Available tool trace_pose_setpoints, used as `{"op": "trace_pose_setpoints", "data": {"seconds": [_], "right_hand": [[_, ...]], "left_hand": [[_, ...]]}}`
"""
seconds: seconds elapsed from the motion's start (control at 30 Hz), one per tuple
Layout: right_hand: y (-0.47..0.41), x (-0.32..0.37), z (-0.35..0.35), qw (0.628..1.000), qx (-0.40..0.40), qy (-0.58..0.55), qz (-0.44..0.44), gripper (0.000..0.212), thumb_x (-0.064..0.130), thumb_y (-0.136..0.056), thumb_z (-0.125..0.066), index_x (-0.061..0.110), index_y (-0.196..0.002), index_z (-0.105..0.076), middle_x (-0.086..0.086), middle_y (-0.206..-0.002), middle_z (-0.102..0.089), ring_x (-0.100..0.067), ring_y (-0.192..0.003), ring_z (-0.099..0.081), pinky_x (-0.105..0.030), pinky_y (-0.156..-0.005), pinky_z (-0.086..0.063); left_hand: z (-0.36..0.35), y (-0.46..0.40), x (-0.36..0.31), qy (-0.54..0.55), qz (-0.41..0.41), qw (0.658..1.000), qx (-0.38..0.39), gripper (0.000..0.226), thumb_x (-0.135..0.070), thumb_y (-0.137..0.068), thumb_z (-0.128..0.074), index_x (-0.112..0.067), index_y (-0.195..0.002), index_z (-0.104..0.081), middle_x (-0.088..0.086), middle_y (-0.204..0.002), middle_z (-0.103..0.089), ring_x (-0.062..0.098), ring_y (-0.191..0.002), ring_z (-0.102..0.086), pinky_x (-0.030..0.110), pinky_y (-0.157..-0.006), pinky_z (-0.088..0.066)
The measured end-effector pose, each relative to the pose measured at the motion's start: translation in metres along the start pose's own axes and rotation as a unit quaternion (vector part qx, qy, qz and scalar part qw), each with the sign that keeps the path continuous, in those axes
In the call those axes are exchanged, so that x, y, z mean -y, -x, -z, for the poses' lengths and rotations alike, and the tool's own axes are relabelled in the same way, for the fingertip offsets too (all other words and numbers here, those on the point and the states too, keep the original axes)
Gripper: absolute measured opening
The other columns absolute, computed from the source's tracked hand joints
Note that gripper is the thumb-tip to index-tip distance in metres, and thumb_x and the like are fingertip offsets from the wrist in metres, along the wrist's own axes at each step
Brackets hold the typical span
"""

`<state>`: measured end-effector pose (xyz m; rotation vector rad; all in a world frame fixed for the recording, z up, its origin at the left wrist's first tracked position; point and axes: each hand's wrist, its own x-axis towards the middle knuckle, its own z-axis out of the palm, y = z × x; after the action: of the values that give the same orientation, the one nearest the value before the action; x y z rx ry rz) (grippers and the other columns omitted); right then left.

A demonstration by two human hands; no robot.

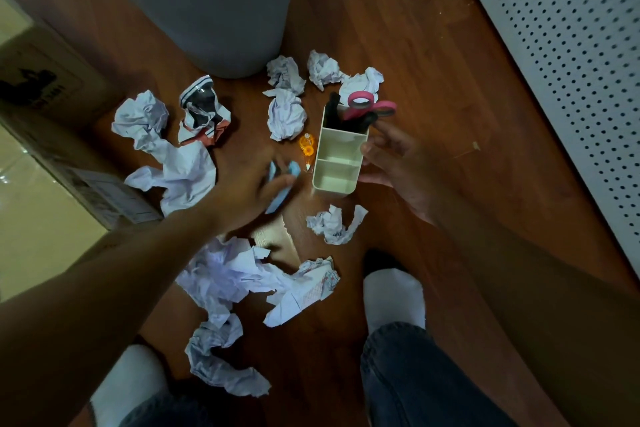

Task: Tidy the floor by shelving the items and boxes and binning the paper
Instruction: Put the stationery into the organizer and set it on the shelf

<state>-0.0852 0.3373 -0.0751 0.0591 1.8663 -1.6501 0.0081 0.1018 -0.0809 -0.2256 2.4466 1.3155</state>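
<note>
Left hand (251, 184) blurred, fingers curled round pale blue item (282, 184), identity unclear. Right hand (394, 163) grips cream organiser (337, 158) side; three compartments, far one holding pink scissors (370, 106). Grey bin (214, 7) cut off at top edge. One orange tape dispenser (307, 149) on floor (433, 45). About ten crumpled papers (285, 114).

We cannot identify the pale blue object (281, 184), blurred and half covered by the left hand (249, 191). The grey bin (214, 7) is cut off at the far edge. The organiser (337, 156) hides the scissors' (367, 107) blades.
</note>
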Motion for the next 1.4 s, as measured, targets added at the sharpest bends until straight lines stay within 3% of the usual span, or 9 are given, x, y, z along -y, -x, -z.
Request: {"op": "trace_pose_setpoints", "data": {"seconds": [0.1, 0.17, 0.27, 0.4, 0.5, 0.77, 1.03, 1.2, 1.4], "right_hand": [[0.002, -0.001, -0.001, 1.0, -0.003, 0.003, 0.003, 0.05, 0.008, -0.1, -0.058, 0.021, -0.147, -0.05, -0.003, -0.102, -0.065, -0.019, -0.103, -0.068, -0.051, -0.09, -0.059], [0.002, -0.001, -0.002, 1.0, -0.007, -0.001, 0.001, 0.05, 0.008, -0.1, -0.057, 0.021, -0.148, -0.048, -0.003, -0.104, -0.067, -0.019, -0.104, -0.069, -0.049, -0.09, -0.059], [0.002, -0.001, -0.002, 1.0, -0.012, -0.01, -0.001, 0.051, 0.009, -0.1, -0.057, 0.019, -0.149, -0.047, -0.002, -0.105, -0.069, -0.017, -0.103, -0.07, -0.048, -0.09, -0.06], [0.002, -0.002, -0.005, 1.0, -0.02, -0.007, 0.002, 0.049, 0.008, -0.1, -0.057, 0.02, -0.148, -0.049, -0.004, -0.108, -0.071, -0.016, -0.102, -0.071, -0.045, -0.089, -0.061], [0.003, -0.002, -0.007, 1.0, -0.023, -0.009, 0.004, 0.049, 0.008, -0.101, -0.056, 0.019, -0.148, -0.047, -0.006, -0.112, -0.071, -0.017, -0.103, -0.071, -0.044, -0.088, -0.061], [0.005, -0.002, -0.01, 1.0, -0.029, -0.004, 0.006, 0.049, 0.008, -0.101, -0.054, 0.019, -0.149, -0.047, -0.009, -0.114, -0.071, -0.02, -0.105, -0.072, -0.044, -0.089, -0.061], [0.009, -0.001, -0.012, 1.0, -0.029, -0.004, 0.008, 0.049, 0.011, -0.101, -0.055, 0.022, -0.148, -0.047, -0.011, -0.117, -0.071, -0.019, -0.103, -0.073, -0.043, -0.09, -0.06], [0.009, 0.001, -0.013, 1.0, -0.024, -0.006, 0.004, 0.049, 0.009, -0.102, -0.053, 0.022, -0.148, -0.046, -0.011, -0.118, -0.071, -0.016, -0.101, -0.073, -0.036, -0.086, -0.061], [0.009, 0.0, -0.011, 1.0, -0.02, -0.024, 0.001, 0.049, 0.008, -0.101, -0.054, 0.023, -0.148, -0.047, -0.012, -0.116, -0.071, -0.02, -0.105, -0.072, -0.034, -0.084, -0.061]], "left_hand": [[0.007, 0.0, -0.013, 0.202, 0.063, 0.977, -0.011, 0.024, -0.029, -0.1, -0.052, -0.011, -0.113, -0.044, 0.024, -0.1, -0.061, 0.032, -0.072, -0.072, 0.048, -0.062, -0.061], [0.015, -0.003, -0.021, 0.218, 0.074, 0.973, 0.003, 0.024, -0.032, -0.102, -0.048, -0.016, -0.12, -0.045, 0.021, -0.1, -0.057, 0.025, -0.066, -0.067, 0.039, -0.053, -0.058], [0.028, -0.009, -0.028, 0.28, 0.101, 0.953, 0.05, 0.035, -0.029, -0.095, -0.045, -0.021, -0.128, -0.05, 0.012, -0.098, -0.057, 0.019, -0.074, -0.06, 0.031, -0.059, -0.051], [0.037, -0.005, -0.028, 0.168, 0.023, 0.985, 0.016, 0.033, -0.014, -0.103, -0.045, -0.023, -0.131, -0.06, 0.003, -0.106, -0.067, 0.013, -0.087, -0.063, 0.014, -0.069, -0.052], [0.037, -0.004, -0.029, 0.14, -0.02, 0.988, -0.06, 0.025, -0.02, -0.09, -0.07, -0.025, -0.115, -0.071, -0.004, -0.108, -0.073, 0.012, -0.099, -0.069, 0.026, -0.085, -0.056], [0.036, -0.001, -0.055, 0.113, -0.121, 0.972, -0.165, 0.029, -0.022, -0.079, -0.082, -0.008, -0.101, -0.071, -0.002, -0.101, -0.074, 0.009, -0.092, -0.072, 0.024, -0.078, -0.059], [0.012, -0.022, -0.068, 0.032, -0.063, 0.978, -0.197, 0.031, -0.042, -0.074, -0.083, -0.014, -0.084, -0.074, -0.001, -0.075, -0.072, 0.008, -0.059, -0.062, 0.018, -0.051, -0.048], [0.0, -0.035, -0.07, -0.019, -0.051, 0.977, -0.205, 0.03, -0.039, -0.072, -0.084, -0.014, -0.082, -0.073, -0.003, -0.084, -0.071, 0.01, -0.074, -0.064, 0.03, -0.067, -0.056], [-0.012, -0.038, -0.058, -0.032, -0.045, 0.982, -0.178, 0.033, -0.038, -0.07, -0.086, -0.016, -0.078, -0.062, -0.001, -0.094, -0.064, 0.013, -0.08, -0.059, 0.032, -0.069, -0.054]]}}
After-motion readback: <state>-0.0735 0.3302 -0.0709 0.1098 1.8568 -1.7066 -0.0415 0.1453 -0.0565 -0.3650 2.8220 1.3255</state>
